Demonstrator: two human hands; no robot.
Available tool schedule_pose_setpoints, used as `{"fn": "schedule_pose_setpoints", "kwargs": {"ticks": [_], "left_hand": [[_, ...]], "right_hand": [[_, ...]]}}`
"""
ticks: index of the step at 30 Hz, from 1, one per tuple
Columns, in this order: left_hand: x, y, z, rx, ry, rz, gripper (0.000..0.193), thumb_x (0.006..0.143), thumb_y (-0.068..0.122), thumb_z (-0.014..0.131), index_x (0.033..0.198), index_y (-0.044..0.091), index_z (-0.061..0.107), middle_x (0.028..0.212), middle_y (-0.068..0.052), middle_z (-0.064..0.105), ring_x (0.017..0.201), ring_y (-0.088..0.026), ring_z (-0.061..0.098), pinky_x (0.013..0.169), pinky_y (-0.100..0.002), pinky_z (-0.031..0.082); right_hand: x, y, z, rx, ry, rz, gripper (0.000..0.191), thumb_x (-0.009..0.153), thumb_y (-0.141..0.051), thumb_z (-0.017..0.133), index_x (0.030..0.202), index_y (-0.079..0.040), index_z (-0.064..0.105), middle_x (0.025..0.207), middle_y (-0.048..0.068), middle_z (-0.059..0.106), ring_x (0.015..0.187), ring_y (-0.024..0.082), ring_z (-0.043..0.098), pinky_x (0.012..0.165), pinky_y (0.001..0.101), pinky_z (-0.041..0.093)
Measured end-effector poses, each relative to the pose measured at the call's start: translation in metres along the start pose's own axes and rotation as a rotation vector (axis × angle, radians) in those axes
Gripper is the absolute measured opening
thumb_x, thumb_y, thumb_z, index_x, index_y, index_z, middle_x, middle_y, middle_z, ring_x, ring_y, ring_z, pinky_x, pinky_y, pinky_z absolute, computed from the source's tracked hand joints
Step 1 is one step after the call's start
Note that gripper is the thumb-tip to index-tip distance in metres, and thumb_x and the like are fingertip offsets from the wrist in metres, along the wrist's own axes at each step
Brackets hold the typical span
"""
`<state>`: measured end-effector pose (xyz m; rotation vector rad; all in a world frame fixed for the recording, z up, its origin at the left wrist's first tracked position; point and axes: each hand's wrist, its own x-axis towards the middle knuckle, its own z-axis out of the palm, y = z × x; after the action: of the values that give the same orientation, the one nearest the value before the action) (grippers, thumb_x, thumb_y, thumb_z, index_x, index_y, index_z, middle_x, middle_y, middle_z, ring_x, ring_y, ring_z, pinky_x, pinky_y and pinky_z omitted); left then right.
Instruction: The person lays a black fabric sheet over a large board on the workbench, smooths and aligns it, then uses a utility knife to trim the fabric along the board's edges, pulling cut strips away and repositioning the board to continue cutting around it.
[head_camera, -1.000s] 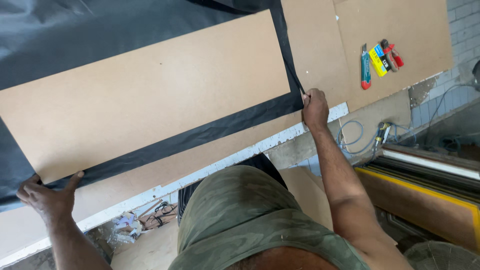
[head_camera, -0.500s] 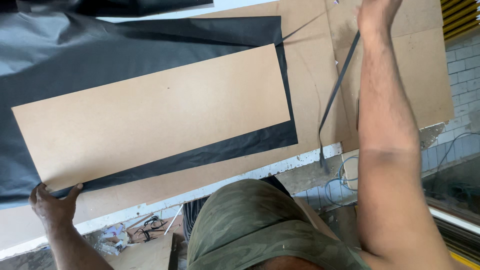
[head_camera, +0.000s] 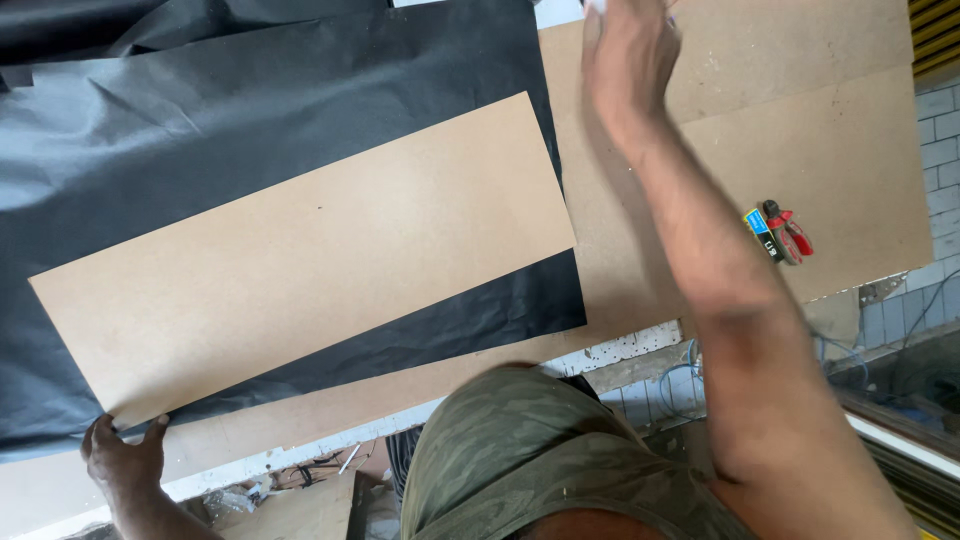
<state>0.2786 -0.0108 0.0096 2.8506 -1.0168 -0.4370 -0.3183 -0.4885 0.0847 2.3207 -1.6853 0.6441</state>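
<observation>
Pinching the near-left corner of the board (head_camera: 300, 270) with the left hand (head_camera: 122, 462), fingers closed on its edge; board lying on black sheet (head_camera: 250, 130), long axis running away rightward. Right hand (head_camera: 628, 50) raised far right, blurred, grip unreadable, well apart from board.
</observation>
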Motion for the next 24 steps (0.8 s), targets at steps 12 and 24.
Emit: {"fn": "schedule_pose_setpoints", "kwargs": {"ticks": [12,24], "left_hand": [[0.013,-0.020,-0.008,0.133,-0.149,0.044,0.091,0.075,0.047,0.096,0.140,-0.003,0.057,0.141,-0.025,0.053,0.136,-0.042,0.046,0.101,-0.059,0.052],[0.008,-0.067,-0.012,0.209,-0.064,0.186,0.099,0.071,0.059,0.097,0.131,-0.011,0.062,0.125,-0.026,0.057,0.121,-0.037,0.052,0.092,-0.053,0.056]], "right_hand": [[-0.302,-0.035,0.016,0.493,-0.164,0.455,0.023,0.091,0.004,0.070,0.112,-0.003,0.068,0.103,0.013,0.066,0.092,0.026,0.065,0.082,0.0402,0.056],[-0.414,-0.083,-0.065,0.509,-0.240,0.513,0.034,0.089,0.003,0.071,0.122,0.000,0.066,0.105,0.016,0.064,0.095,0.029,0.065,0.084,0.0420,0.053]]}}
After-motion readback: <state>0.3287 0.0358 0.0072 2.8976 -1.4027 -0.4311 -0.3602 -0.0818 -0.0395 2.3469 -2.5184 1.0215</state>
